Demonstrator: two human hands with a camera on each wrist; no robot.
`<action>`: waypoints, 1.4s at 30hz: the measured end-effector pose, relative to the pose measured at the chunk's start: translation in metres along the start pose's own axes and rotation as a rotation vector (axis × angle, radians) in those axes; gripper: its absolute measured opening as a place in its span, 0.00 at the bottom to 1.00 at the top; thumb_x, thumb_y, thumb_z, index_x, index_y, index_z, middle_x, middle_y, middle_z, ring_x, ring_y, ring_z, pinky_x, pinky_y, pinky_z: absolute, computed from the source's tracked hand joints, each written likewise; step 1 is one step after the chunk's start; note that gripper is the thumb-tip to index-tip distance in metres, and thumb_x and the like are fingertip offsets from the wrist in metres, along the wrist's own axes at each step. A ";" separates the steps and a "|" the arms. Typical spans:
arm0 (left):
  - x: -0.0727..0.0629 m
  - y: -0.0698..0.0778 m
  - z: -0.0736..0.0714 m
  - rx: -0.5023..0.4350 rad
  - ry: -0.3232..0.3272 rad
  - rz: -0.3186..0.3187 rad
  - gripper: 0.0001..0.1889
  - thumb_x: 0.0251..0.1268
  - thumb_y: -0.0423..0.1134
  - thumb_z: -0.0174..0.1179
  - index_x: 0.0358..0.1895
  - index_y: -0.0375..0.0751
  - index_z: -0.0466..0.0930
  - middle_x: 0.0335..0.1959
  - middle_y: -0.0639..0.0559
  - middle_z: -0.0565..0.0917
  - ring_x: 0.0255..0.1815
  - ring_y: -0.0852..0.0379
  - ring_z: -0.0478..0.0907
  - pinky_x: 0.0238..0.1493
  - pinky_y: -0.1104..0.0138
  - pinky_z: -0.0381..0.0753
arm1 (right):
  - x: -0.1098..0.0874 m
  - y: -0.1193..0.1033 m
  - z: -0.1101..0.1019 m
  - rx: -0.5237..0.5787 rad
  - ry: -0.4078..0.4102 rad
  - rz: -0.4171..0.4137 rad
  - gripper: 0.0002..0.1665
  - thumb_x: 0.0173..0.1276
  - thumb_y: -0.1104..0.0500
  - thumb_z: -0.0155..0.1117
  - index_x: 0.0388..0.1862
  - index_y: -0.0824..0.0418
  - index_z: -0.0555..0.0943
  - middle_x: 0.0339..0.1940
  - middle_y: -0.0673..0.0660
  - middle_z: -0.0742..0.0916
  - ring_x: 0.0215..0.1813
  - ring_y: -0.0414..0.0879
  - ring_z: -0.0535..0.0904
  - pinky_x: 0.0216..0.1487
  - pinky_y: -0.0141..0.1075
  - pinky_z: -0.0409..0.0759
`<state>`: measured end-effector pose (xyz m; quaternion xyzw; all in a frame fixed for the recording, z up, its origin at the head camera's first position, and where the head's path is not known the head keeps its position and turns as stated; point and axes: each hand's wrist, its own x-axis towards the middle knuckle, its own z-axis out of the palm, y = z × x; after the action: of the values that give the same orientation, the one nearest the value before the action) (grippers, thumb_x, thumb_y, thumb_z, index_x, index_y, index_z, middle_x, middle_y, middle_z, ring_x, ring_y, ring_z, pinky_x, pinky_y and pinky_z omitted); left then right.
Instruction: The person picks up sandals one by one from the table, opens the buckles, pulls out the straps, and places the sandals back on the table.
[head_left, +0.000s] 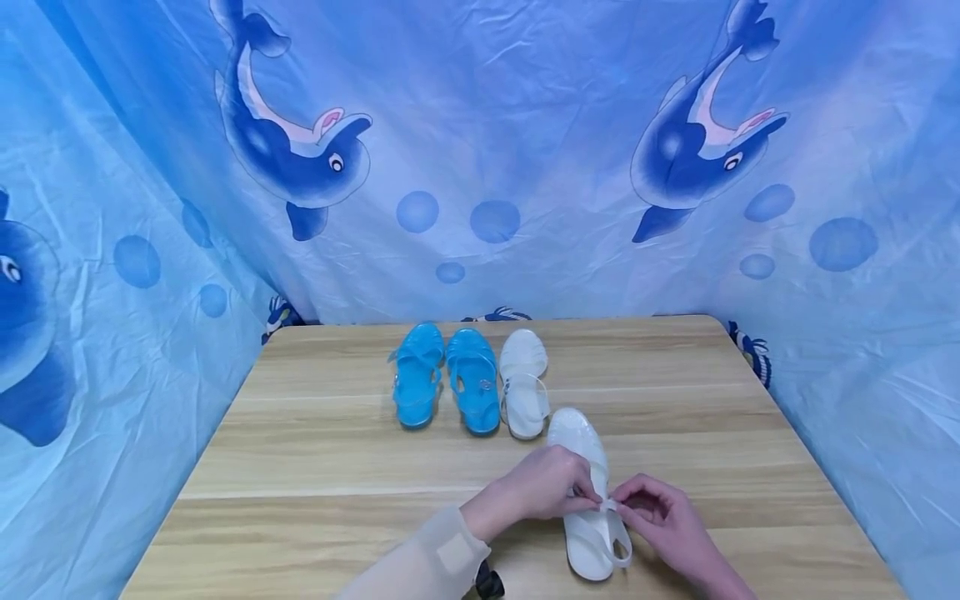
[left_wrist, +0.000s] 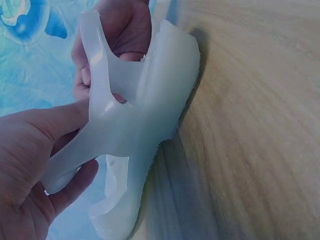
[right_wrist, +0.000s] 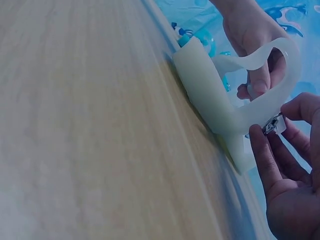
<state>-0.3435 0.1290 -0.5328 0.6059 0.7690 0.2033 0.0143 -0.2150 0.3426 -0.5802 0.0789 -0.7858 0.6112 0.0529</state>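
Observation:
A translucent white jelly sandal (head_left: pixel 577 432) lies on the wooden table (head_left: pixel 330 467) at the front right, its toe pointing away from me. My left hand (head_left: pixel 553 485) reaches over the sandal from the left and pinches its strap (left_wrist: pixel 72 145) between thumb and fingers. On the other side, my right hand (head_left: pixel 667 521) pinches the strap end with a small metal buckle (right_wrist: pixel 272 124), held between thumb and fingertips. Both sets of fingertips meet beside the sandal's ankle opening. The sole (right_wrist: pixel 202 82) rests close against the tabletop in the right wrist view.
Another white sandal (head_left: pixel 527 400) lies just behind, at the left of the held one. Two blue jelly sandals, a middle one (head_left: pixel 477 396) and a left one (head_left: pixel 415 392), stand beside it. Blue dolphin-print cloth (head_left: pixel 465 108) surrounds the table. A black object (head_left: pixel 489 581) shows below the left sleeve.

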 end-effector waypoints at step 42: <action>0.007 0.000 0.005 -0.090 0.048 -0.064 0.05 0.67 0.50 0.75 0.40 0.58 0.95 0.33 0.69 0.92 0.24 0.85 0.70 0.29 0.89 0.66 | 0.000 -0.001 0.005 -0.006 0.045 -0.013 0.09 0.70 0.75 0.68 0.47 0.69 0.83 0.45 0.49 0.90 0.46 0.36 0.88 0.46 0.30 0.89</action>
<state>-0.3438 0.1368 -0.5362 0.5745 0.7783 0.2516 0.0295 -0.2153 0.3374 -0.5808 0.0698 -0.7858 0.6099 0.0748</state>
